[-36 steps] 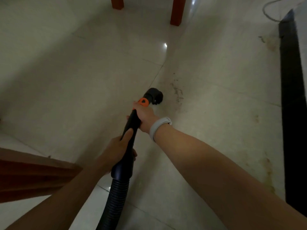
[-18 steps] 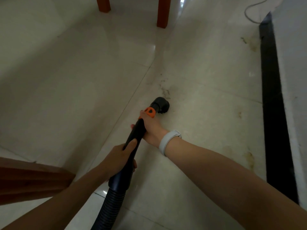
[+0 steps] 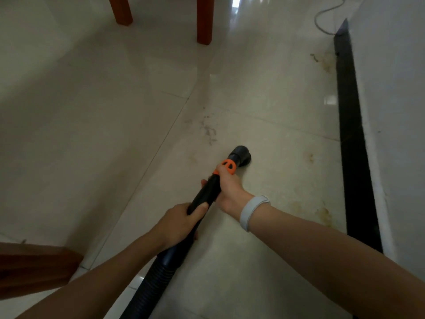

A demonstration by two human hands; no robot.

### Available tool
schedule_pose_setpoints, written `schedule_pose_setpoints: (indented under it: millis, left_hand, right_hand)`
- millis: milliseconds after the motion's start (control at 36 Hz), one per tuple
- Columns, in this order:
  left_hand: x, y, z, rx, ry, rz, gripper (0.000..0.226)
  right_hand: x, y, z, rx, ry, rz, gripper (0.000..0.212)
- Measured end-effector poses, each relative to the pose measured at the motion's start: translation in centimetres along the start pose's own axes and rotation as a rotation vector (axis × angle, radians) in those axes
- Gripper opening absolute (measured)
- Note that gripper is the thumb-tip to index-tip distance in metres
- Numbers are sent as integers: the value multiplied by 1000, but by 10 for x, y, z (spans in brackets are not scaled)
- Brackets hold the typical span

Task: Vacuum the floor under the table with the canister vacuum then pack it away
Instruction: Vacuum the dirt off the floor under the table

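I hold a black vacuum wand [image 3: 208, 191] with an orange collar [image 3: 227, 166] in both hands. Its round black nozzle [image 3: 241, 154] rests on the pale tiled floor [image 3: 92, 125]. My right hand [image 3: 230, 192], with a grey wristband, grips the wand just behind the orange collar. My left hand [image 3: 179, 223] grips it lower down, where the ribbed black hose [image 3: 149, 286] joins. A smear of dark dirt [image 3: 208, 131] lies on the tile just beyond the nozzle. The canister is out of sight.
Two reddish-brown table legs [image 3: 204, 19] stand at the top. A wooden edge [image 3: 34, 265] juts in at the lower left. A black skirting strip [image 3: 354, 139] runs along the white wall on the right, with a grey cable [image 3: 326, 17] at the top right. Yellowish stains [image 3: 324, 215] mark the floor.
The nozzle has moved to the right across the tile, away from the dark dirt, and both hands went with it. The view has shifted, so the table legs sit lower in frame.
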State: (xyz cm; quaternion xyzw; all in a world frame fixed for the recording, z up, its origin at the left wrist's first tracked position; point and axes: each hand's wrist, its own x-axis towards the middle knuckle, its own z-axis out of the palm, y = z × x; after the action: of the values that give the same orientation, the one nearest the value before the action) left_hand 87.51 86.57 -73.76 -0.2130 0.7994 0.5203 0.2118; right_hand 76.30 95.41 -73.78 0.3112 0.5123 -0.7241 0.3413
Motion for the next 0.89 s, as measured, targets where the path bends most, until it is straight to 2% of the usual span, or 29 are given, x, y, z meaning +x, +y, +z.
schedule_pose_setpoints:
  millis: [167,250,333,444,500,611,889]
  left_hand:
    - [11,18,26,153,-84,54,39]
    - [16,29,45,322,-92,87,40]
    - [23,40,65,533,-67,140,45]
    - [28,50,79,657,-55,205,40]
    - [31,49,78,704,-20,213,44]
    - [35,40,63,761,101,204,47]
    - [23,-3,18,600,247,121,43]
  right_hand:
    - [1,-14,-43,118,136,-45,20]
    - [3,-21,-66,158,225,-63,22]
    - [4,-27,-87,134,328,-89,21]
    - [9,-33,-101,90,419,-129,27]
    - [11,-32,-99,94,403,-143,30]
    - [20,-28,-77,107,295,-145,22]
    - [29,-3,-8,-70,104,-132,15]
